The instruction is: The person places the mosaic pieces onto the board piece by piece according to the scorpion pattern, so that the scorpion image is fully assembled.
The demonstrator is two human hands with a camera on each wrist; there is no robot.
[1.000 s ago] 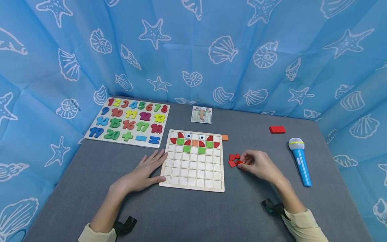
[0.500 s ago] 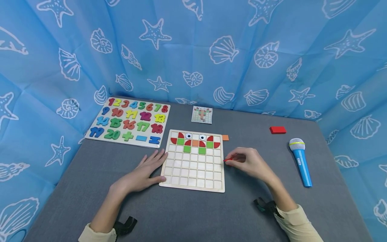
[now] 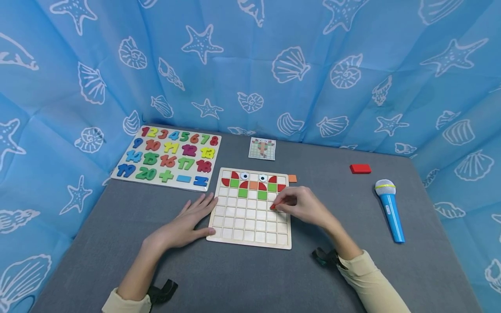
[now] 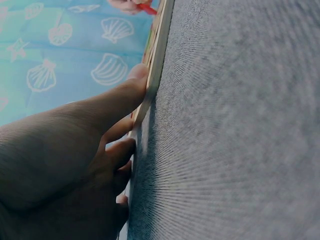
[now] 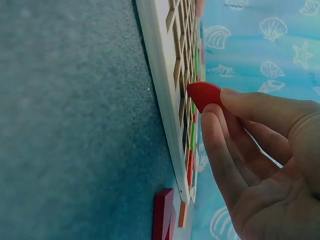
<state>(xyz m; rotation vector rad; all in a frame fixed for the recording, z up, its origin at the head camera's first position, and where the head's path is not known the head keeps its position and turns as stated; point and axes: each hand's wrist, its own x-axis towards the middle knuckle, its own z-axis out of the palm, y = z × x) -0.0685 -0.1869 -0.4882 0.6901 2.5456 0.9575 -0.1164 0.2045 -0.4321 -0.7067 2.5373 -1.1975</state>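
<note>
My right hand (image 3: 303, 204) pinches a red quarter-circle tile (image 5: 204, 95) between thumb and fingertips, over the right half of the wooden grid board (image 3: 248, 244). In the right wrist view the tile stands tilted, close over the squares. Red, green and orange tiles and two eye tiles fill cells in the upper rows, such as a green tile (image 3: 262, 195). My left hand (image 3: 188, 222) lies spread with thumb and fingertips on the board's left edge. In the left wrist view its thumb (image 4: 137, 75) touches that edge.
A small pattern card (image 3: 262, 148) lies behind the board. At left is a number puzzle (image 3: 183, 184). An orange tile (image 3: 292, 178) is beside the board; loose red tiles (image 5: 162, 215) show in the right wrist view. A red block (image 3: 360, 168) and toy microphone (image 3: 390, 213) lie at right.
My right hand has taken a red tile from the loose red tiles and carried it left over the board. The left hand stays on the board's edge.
</note>
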